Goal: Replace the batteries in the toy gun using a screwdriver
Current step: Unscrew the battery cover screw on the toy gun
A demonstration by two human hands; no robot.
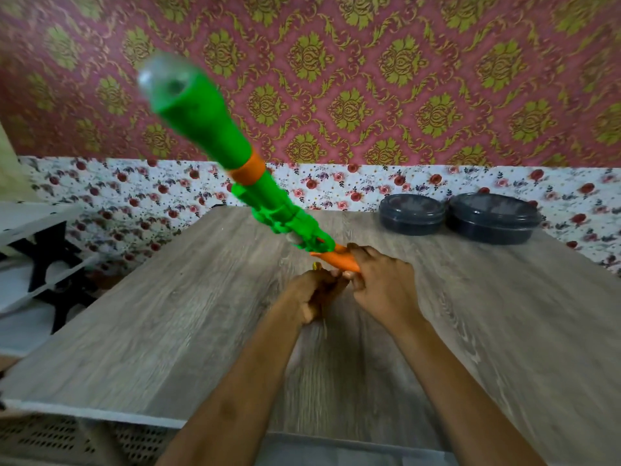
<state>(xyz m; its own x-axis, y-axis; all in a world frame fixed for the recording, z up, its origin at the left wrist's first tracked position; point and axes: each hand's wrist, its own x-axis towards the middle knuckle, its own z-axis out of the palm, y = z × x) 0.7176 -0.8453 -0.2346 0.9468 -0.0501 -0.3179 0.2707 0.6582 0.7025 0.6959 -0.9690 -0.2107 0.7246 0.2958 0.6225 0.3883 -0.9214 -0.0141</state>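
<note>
Toy gun [258, 193], green ribbed plastic, orange band, clear domed tip: long axis slants up, far-left. Right hand [383, 284] grips orange butt; left hand [311, 294] curled, contents blurred, cannot tell.

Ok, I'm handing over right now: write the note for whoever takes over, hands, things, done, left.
Right hand: grips the orange grip of the green plastic toy gun, barrel tilted up and leftward above the grey wood-grain table.
Left hand: curled at the grip's base; a small yellow item beside it is too blurred to name.
Screwdriver and batteries: not identifiable. Two dark round lidded tubs sit far right.
Done: cannot tell; battery cover hidden.
Left: assume unscrew, swap batteries, reclose.
</note>
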